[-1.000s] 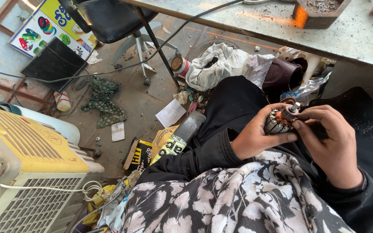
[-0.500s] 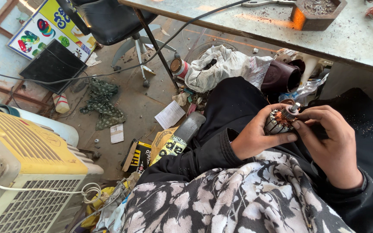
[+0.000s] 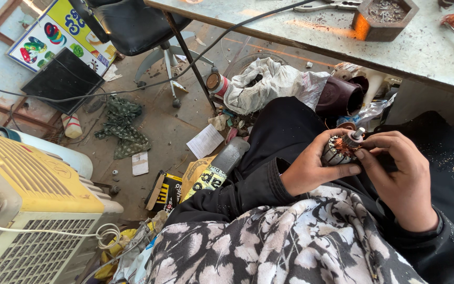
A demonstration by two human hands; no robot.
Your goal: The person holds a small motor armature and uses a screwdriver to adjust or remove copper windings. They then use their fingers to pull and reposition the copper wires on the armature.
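Little has changed over the last second: my left hand [image 3: 311, 168] still wraps the motor armature [image 3: 337, 150] above my lap, while my right hand [image 3: 400, 173] pinches its copper-wound end, below the bench [image 3: 300, 31].

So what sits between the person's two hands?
In the head view, a motor armature with copper windings: left hand wraps its body, right hand fingertips touch its shaft end.

colourful sign [image 3: 53, 39] leaning top left, dark flat screen [image 3: 61, 79] just below it, black-yellow box [image 3: 166, 190] on the floor beside a white paper [image 3: 205, 141]
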